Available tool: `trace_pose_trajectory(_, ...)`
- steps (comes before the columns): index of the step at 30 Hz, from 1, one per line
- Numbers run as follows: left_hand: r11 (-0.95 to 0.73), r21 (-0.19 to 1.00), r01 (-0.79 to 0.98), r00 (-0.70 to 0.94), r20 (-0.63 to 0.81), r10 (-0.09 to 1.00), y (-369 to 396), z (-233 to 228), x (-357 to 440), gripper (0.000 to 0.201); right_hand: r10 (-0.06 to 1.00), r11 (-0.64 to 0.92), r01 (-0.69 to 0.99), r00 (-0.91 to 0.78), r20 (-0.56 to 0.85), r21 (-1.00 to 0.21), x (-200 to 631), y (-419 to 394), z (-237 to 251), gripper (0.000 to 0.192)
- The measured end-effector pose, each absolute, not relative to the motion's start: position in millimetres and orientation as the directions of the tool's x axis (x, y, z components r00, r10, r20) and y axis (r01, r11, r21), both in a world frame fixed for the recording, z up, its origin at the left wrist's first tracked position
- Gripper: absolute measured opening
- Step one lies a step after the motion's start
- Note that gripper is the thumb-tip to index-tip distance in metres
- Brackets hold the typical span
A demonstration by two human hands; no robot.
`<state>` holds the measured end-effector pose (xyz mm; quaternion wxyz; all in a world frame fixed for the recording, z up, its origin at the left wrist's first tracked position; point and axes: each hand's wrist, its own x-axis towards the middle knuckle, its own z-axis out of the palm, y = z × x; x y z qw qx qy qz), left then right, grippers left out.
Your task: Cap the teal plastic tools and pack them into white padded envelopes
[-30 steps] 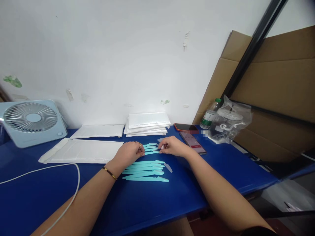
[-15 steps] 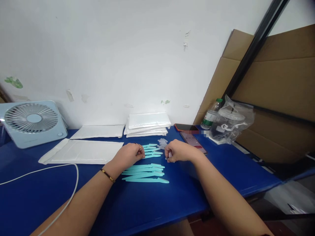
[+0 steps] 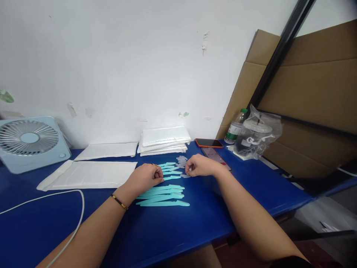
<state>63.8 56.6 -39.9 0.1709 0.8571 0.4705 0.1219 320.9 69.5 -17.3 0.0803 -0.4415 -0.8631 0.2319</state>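
Teal razors [image 3: 164,193] lie in two rows mid-table [image 3: 173,230]. Left hand [image 3: 145,178] curled, fingertips on the far row. Right hand [image 3: 201,166] pinched on a small clear cap [image 3: 190,170], probably; too small to be sure. More caps [image 3: 182,160] just beyond. Phones [image 3: 214,154], white mailers [image 3: 163,140], fan [image 3: 29,143] around.

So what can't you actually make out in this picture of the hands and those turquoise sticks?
- Head view: what the right hand pinches; its curled fingers hide it.
- Head view: the near ends of the upper turquoise sticks, covered by the left hand.
- Head view: the small clear pieces are too small to identify.
- Head view: the phone screen text is blurred and partly behind the right hand.
- Head view: the fan is cut by the left edge.
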Motion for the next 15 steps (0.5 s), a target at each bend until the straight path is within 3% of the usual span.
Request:
trace_pose_trajectory(7, -0.499, 0.418, 0.759, 0.532, 0.042, 0.846, 56.3, -38.5, 64.4, 0.017, 0.77, 0.534, 0.681, -0.637, -0.045, -0.501, 317.2, 71.0, -22.9, 0.013)
trace_pose_trajectory(15, -0.493, 0.396, 0.775, 0.522, 0.039, 0.852, 58.6, -42.0, 64.6, 0.015, 0.738, 0.611, 0.618, -0.67, 0.074, -0.496, 292.3, 67.0, -33.5, 0.012)
